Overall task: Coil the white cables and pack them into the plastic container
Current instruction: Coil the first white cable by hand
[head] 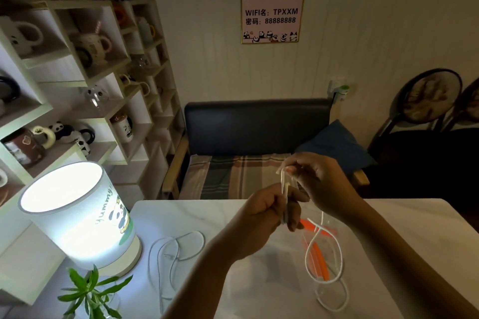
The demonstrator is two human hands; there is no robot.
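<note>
Above the white marble table my left hand grips a few folded strands of a white cable. Just above it, my right hand pinches the top of the same cable's loop. The cable's free length hangs down in a loop and trails onto the table at the right. Under that loop lies a clear plastic container with an orange edge. A second white cable lies loose on the table beside the lamp.
A lit lamp with a panda print stands at the table's left, with a small green plant in front of it. Shelves of mugs fill the left wall. A dark bench and chairs stand beyond the table.
</note>
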